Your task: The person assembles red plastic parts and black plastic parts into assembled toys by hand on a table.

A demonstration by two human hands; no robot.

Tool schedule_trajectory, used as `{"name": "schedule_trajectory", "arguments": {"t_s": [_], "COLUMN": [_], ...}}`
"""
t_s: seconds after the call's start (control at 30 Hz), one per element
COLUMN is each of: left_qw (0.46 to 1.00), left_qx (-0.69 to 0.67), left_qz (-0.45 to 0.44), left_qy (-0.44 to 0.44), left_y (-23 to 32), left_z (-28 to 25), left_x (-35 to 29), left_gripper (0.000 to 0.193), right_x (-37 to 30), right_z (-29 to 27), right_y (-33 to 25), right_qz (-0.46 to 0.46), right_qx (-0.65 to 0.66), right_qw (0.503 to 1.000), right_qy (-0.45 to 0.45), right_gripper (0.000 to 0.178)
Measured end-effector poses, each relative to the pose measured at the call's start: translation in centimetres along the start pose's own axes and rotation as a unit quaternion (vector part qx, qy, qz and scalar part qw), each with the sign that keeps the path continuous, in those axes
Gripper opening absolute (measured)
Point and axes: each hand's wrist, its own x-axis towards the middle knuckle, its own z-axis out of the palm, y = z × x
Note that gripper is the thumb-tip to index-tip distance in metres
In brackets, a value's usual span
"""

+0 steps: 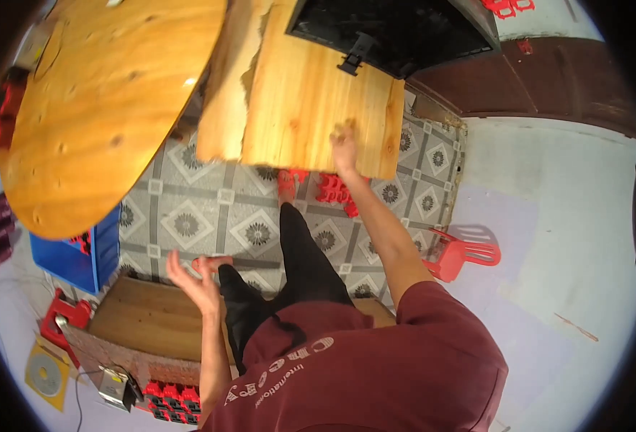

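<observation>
Tabletop of yellowish wood, with a ragged seam toward its left side, lies beneath your right hand, near the edge closest to you. The fingers of this hand appear bent and are blurred; whether they touch the wood or grasp a small item cannot be told. Your left hand is apart from the tabletop, fingers spread and grasping nothing visible, near the wooden bench. At the far side of the tabletop stands the black flat-screen monitor, its black bracket ahead of your right hand. Red plastic parts show below the near edge, above the tiled floor. Judged by posture, the step in hand is a one-handed reach over the tabletop. The next move calls for a steady right wrist, deliberate fingertip placement and clearance from the bracket; the left hand appears free to assist.
</observation>
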Motion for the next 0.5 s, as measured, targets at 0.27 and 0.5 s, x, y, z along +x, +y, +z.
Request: {"name": "schedule_trajectory", "arguments": {"t_s": [0.27, 0.5], "left_qw": [0.974, 0.931], "left_qx": [-0.048, -0.054], "left_qz": [0.14, 0.27], "left_qy": [-0.173, -0.238], "left_y": [18.3, 20.8], "left_z": [25.7, 41.7], "left_x": [10.7, 16.8], "left_gripper": [0.063, 0.077], "right_x": [22.3, 15.9], "right_z": [0.3, 2.5], "right_y": [-1.2, 2.0], "right_qz": [0.04, 0.066], "right_qx": [-0.18, -0.108], "right_qw": [0.965, 0.988], "right_qy": [0.186, 0.084], "right_gripper": [0.089, 0.04]}}
